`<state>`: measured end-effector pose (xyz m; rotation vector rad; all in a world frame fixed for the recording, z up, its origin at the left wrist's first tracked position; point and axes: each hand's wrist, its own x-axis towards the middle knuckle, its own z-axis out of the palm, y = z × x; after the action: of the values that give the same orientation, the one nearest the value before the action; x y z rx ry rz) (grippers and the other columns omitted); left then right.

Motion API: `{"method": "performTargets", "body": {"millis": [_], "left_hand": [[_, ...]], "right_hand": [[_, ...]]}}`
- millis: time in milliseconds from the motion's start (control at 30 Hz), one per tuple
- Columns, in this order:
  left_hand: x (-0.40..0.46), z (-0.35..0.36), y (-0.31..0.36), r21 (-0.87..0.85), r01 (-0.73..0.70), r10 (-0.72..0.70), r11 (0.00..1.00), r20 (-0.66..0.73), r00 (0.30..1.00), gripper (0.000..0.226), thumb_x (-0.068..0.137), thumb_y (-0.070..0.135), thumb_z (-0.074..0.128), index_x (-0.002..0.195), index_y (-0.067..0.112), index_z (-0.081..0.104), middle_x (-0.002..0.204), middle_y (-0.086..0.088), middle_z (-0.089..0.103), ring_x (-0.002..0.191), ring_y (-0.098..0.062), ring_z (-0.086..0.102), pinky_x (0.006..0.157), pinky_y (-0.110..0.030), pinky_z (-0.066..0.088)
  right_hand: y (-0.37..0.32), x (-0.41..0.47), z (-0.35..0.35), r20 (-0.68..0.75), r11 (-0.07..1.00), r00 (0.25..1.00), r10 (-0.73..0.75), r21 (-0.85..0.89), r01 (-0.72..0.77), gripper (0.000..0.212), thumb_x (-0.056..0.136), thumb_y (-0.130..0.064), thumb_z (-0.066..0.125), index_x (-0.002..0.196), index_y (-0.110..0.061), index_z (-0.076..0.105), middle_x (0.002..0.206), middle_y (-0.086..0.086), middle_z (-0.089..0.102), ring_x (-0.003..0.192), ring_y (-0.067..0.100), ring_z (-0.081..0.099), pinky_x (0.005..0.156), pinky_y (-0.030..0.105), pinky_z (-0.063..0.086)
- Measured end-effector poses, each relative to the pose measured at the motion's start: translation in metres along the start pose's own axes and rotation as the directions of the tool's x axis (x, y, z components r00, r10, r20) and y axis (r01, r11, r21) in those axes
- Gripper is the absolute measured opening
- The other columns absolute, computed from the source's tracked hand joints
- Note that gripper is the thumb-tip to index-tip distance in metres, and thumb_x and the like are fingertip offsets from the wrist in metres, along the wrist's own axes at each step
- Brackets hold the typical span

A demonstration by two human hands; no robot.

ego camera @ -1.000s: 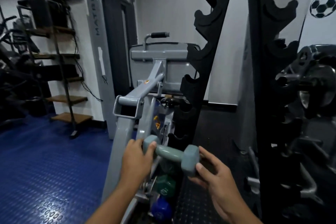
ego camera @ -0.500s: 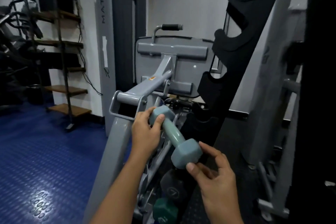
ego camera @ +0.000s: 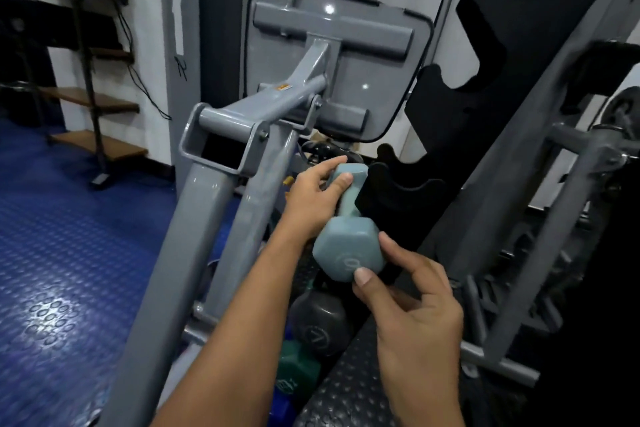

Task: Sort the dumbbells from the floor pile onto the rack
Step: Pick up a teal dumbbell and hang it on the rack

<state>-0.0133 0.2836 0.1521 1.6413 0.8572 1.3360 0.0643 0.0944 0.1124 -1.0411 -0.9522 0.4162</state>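
Note:
A pale blue-grey hex dumbbell (ego camera: 348, 246) is held between both hands, its handle against a notch of the black dumbbell rack (ego camera: 446, 149). My left hand (ego camera: 317, 196) grips the far head and handle. Thumb and fingers of my right hand (ego camera: 412, 308) pinch the near head. Lower on the rack sit a dark grey dumbbell (ego camera: 320, 326), a green dumbbell (ego camera: 298, 373) and, at the bottom, a blue one that is barely visible.
A grey gym machine frame (ego camera: 214, 184) stands close on the left of the rack. Blue studded floor (ego camera: 59, 270) spreads left. Wooden shelves (ego camera: 90, 100) line the far wall. Another grey rack with weight plates (ego camera: 585, 163) stands right.
The dumbbell has gone up and forward, turning from level to end-on, until its handle meets the rack's notch. Both hands kept hold. The camera moved closer.

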Motion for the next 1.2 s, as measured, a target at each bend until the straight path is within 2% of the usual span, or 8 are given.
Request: {"method": "performTargets", "body": {"millis": [100, 167, 333, 500, 667, 833, 1033, 1200], "left_hand": [[0.003, 0.009, 0.006, 0.082, 0.010, -0.029, 0.997, 0.234, 0.972, 0.017, 0.097, 0.012, 0.067, 0.111, 0.015, 0.075, 0.090, 0.019, 0.077, 0.091, 0.008, 0.069, 0.082, -0.022, 0.056], [0.001, 0.014, 0.013, 0.135, 0.025, -0.071, 0.991, 0.351, 0.934, 0.032, 0.098, -0.006, 0.060, 0.082, 0.020, 0.070, 0.063, 0.020, 0.069, 0.064, 0.010, 0.062, 0.064, -0.017, 0.048], [-0.010, 0.008, 0.014, 0.159, 0.032, -0.098, 0.987, 0.425, 0.900, 0.032, 0.105, 0.004, 0.051, 0.081, 0.021, 0.063, 0.056, 0.014, 0.066, 0.052, 0.004, 0.061, 0.052, -0.013, 0.046], [-0.035, -0.014, 0.034, 0.112, 0.104, -0.141, 0.988, 0.399, 0.906, 0.024, 0.109, 0.027, 0.052, 0.117, 0.027, 0.074, 0.101, 0.011, 0.079, 0.096, -0.004, 0.073, 0.079, -0.021, 0.054], [-0.074, -0.030, 0.055, 0.364, -0.016, -0.093, 0.931, 0.281, 0.955, 0.033, 0.109, 0.035, 0.047, 0.133, 0.025, 0.068, 0.121, 0.008, 0.072, 0.122, -0.016, 0.064, 0.102, -0.036, 0.050], [-0.132, -0.042, 0.083, 0.544, -0.089, -0.038, 0.834, 0.218, 0.975, 0.042, 0.107, 0.038, 0.052, 0.148, 0.031, 0.056, 0.138, 0.003, 0.066, 0.128, -0.016, 0.059, 0.104, -0.031, 0.049], [-0.193, -0.028, 0.091, 0.614, -0.220, 0.043, 0.758, 0.289, 0.956, 0.070, 0.099, 0.038, 0.065, 0.161, 0.024, 0.035, 0.165, -0.004, 0.038, 0.152, -0.020, 0.034, 0.122, -0.043, 0.035], [-0.239, -0.003, 0.073, 0.626, -0.313, 0.087, 0.714, 0.365, 0.927, 0.073, 0.095, 0.042, 0.068, 0.159, 0.026, 0.038, 0.161, -0.007, 0.043, 0.150, -0.021, 0.038, 0.123, -0.040, 0.033]], "right_hand": [[0.002, -0.001, 0.001, -0.006, 0.999, 0.999, 0.032, 0.025, -0.032, 0.046, 0.080, -0.001, 0.086, 0.102, -0.041, 0.080, 0.112, 0.001, 0.059, 0.080, 0.026, 0.079, 0.080, 0.043, 0.066], [0.004, -0.003, 0.002, -0.006, 0.999, 0.999, 0.034, 0.003, -0.034, 0.044, 0.081, -0.006, 0.086, 0.101, -0.043, 0.077, 0.112, 0.005, 0.057, 0.076, 0.029, 0.076, 0.076, 0.039, 0.066], [0.005, -0.006, -0.004, 0.020, 1.000, 1.000, 0.021, -0.015, -0.021, 0.043, 0.084, -0.010, 0.085, 0.105, -0.045, 0.072, 0.113, 0.004, 0.057, 0.072, 0.024, 0.075, 0.076, 0.037, 0.066], [0.003, -0.010, -0.018, 0.066, 0.963, 0.997, -0.046, -0.263, 0.062, 0.042, 0.086, -0.022, 0.086, 0.112, -0.045, 0.063, 0.116, -0.004, 0.060, 0.084, 0.013, 0.074, 0.072, 0.027, 0.062], [-0.013, -0.016, -0.036, 0.185, 0.810, 0.971, -0.149, -0.540, 0.227, 0.042, 0.093, -0.021, 0.078, 0.131, -0.028, 0.062, 0.124, -0.011, 0.052, 0.106, 0.003, 0.062, 0.082, 0.003, 0.047], [-0.029, -0.033, -0.052, 0.329, 0.722, 0.941, -0.076, -0.633, 0.280, 0.046, 0.097, -0.035, 0.071, 0.139, -0.037, 0.053, 0.128, -0.023, 0.040, 0.114, 0.002, 0.054, 0.092, 0.037, 0.059], [-0.047, -0.051, -0.083, 0.391, 0.698, 0.917, -0.078, -0.636, 0.330, 0.043, 0.096, -0.037, 0.072, 0.136, -0.032, 0.057, 0.125, -0.018, 0.045, 0.112, 0.005, 0.055, 0.087, 0.042, 0.060], [-0.053, -0.065, -0.129, 0.370, 0.658, 0.929, -0.010, -0.697, 0.285, 0.043, 0.093, -0.038, 0.074, 0.132, -0.026, 0.061, 0.119, -0.006, 0.055, 0.103, 0.013, 0.062, 0.091, 0.038, 0.057]]}}
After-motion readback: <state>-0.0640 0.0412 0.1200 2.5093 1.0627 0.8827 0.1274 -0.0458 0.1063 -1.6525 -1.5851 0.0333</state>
